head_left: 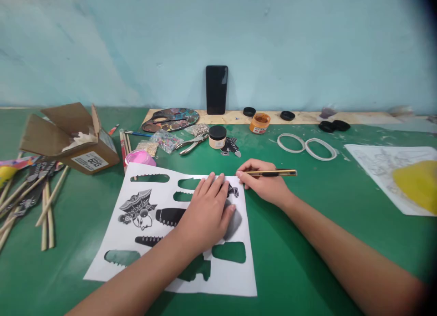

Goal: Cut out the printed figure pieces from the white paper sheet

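Note:
My left hand (pixel 209 211) lies on a white printed sheet (pixel 235 279), fingers stretched out and pressing it against the green table. Several shapes have been cut out of the sheet, and green shows through the holes. A black-and-white head figure (pixel 139 211) and dark sleeve-like shapes (pixel 170 216) are still printed on it; my left hand and forearm hide part of the middle. At the sheet's upper right corner, my right hand (pixel 266 181) is closed around a slim gold utility knife (pixel 287 172). Its rear end points right; the blade tip is hidden by my fingers.
Left, a cardboard box (pixel 90 160) stands beside wooden sticks (pixel 48 216). Behind the sheet are a pink pot (pixel 140 158), pliers (pixel 193 144), a lidded jar (pixel 217 137), an orange jar (pixel 260 123), a palette (pixel 170 119), and a phone (pixel 216 89). White rings (pixel 321 149) lie right.

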A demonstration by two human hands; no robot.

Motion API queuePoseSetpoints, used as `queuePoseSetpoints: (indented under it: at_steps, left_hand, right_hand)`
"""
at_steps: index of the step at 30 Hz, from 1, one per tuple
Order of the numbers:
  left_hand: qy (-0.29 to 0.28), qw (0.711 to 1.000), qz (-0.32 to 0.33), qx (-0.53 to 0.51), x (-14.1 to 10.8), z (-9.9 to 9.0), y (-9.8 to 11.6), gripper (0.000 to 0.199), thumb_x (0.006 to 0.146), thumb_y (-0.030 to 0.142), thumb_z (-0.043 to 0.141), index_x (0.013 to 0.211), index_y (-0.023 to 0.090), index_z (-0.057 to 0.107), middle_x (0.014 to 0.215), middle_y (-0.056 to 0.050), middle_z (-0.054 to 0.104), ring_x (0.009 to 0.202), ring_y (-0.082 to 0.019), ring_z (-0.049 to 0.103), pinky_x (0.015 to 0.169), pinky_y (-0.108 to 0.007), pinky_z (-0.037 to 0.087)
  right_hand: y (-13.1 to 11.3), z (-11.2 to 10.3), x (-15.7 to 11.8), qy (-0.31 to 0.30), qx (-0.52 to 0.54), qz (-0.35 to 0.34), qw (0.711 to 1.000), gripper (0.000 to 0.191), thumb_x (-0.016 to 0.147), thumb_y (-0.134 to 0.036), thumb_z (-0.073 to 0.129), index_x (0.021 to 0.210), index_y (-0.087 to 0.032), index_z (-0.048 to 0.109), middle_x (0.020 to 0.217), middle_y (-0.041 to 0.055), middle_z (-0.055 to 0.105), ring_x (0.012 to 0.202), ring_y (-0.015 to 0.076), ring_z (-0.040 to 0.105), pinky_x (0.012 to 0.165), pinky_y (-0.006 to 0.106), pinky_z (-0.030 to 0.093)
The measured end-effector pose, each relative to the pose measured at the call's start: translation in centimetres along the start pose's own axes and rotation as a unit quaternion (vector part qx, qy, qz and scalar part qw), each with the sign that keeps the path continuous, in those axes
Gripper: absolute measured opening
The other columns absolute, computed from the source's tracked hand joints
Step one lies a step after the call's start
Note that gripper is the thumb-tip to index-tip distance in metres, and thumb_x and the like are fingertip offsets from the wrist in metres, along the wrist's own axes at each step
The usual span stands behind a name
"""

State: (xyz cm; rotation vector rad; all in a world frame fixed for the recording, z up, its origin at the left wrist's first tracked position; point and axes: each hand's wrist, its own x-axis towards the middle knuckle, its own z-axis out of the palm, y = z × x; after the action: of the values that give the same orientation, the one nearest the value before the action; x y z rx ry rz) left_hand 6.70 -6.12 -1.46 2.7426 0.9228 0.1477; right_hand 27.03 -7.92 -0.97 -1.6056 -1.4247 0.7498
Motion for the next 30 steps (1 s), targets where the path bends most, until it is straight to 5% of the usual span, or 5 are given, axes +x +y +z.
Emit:
queuePoseSetpoints:
  at_steps: [6,11,19,25,30]
  left_hand:
    - [0.026,0.999,-0.011,0.034,-0.4,-0.1,0.2,0.055,0.098,0.042,0.042,0.144,0.012,0.045,0.154,-0.014,0.038,0.143,-0.034,0.034,0.114,-0.052,0.036]
    - [0.01,0.999,-0.031,0.042,-0.7,0.0,0.8,0.066,0.098,0.051,0.04,0.147,0.008,0.04,0.157,-0.017,0.032,0.145,-0.036,0.028,0.116,-0.053,0.031]
    - [-0.039,0.995,0.077,0.048,0.0,-1.4,-1.0,0.084,0.092,0.057,0.053,0.152,0.005,0.027,0.159,-0.017,0.025,0.149,-0.033,0.021,0.121,-0.049,0.024]
    - [0.012,0.996,0.001,0.089,-2.2,-0.4,3.0,0.06,0.095,0.05,0.048,0.141,0.013,0.05,0.149,-0.017,0.045,0.136,-0.039,0.043,0.103,-0.055,0.043]
    - [-0.025,0.998,0.001,0.053,-3.3,0.6,4.3,0.076,0.095,0.058,0.04,0.151,0.006,0.034,0.157,-0.019,0.028,0.146,-0.038,0.024,0.115,-0.058,0.029]
  right_hand:
    - [-0.5,0.6,-0.8,0.014,0.029,0.035,0.999,0.016,0.082,-0.031,0.064,0.074,-0.017,0.064,0.056,0.0003,0.065,0.04,0.0118,0.055,0.041,0.024,0.044]
    - [-0.7,1.2,-0.9,0.032,-0.038,-0.027,0.998,0.014,0.083,-0.03,0.063,0.077,-0.018,0.066,0.067,0.0031,0.071,0.058,0.0157,0.064,0.056,0.027,0.049]
    - [0.1,0.4,-1.0,0.014,-0.135,-0.129,0.982,0.013,0.088,-0.028,0.059,0.081,-0.019,0.066,0.072,0.0021,0.072,0.062,0.0142,0.065,0.062,0.025,0.045]
    - [0.3,-0.4,-1.4,-0.014,-0.191,-0.186,0.964,0.013,0.088,-0.025,0.058,0.079,-0.02,0.065,0.068,0.0008,0.07,0.059,0.0128,0.061,0.059,0.024,0.041]
    - [-1.0,-1.6,-3.3,-0.025,-0.227,-0.125,0.965,0.014,0.089,-0.024,0.056,0.078,-0.02,0.063,0.071,0.0002,0.071,0.063,0.0144,0.063,0.061,0.025,0.041]
